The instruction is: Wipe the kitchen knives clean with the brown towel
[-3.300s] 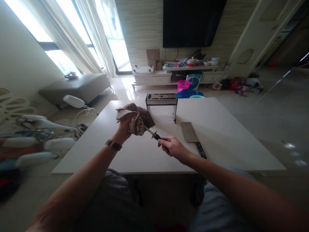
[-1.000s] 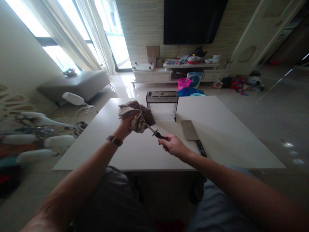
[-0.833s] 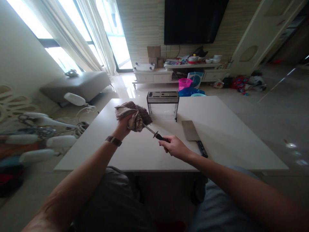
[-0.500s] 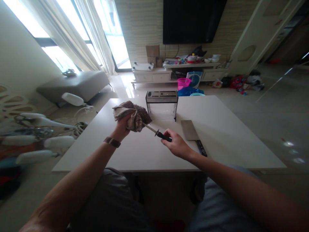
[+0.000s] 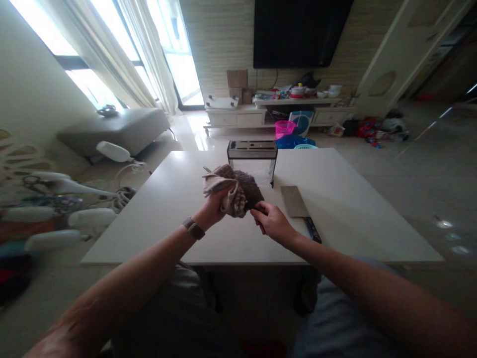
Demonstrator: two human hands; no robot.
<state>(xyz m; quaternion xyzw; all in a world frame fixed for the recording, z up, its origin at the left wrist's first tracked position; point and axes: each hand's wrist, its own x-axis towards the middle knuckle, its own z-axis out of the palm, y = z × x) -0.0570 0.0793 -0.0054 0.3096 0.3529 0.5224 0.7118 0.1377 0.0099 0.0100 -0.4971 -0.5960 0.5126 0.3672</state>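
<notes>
Above the middle of the white table (image 5: 179, 233), my left hand (image 5: 216, 205) is closed on a brown and beige cloth (image 5: 233, 191). The cloth is wrapped around a thin metal rod (image 5: 206, 169), whose tip sticks out at the cloth's left. My right hand (image 5: 274, 223) grips the rod's black handle (image 5: 257, 208) at the cloth's right edge; most of the rod is hidden. A cleaver (image 5: 294, 201) with a black handle lies flat to the right of my right hand. Behind the cloth stands a clear knife block with a dark slotted top (image 5: 252, 145).
Beyond the table are a pink basket (image 5: 285, 129), a blue item (image 5: 294, 141) and a low white cabinet (image 5: 238, 118) with clutter on it. A lamp with white shades (image 5: 115, 151) stands close to the table's left side. A grey bench (image 5: 119, 130) is farther back.
My left hand and the cloth have moved right along the rod to its handle. The rod's tip now shows at the left, and its middle is covered.
</notes>
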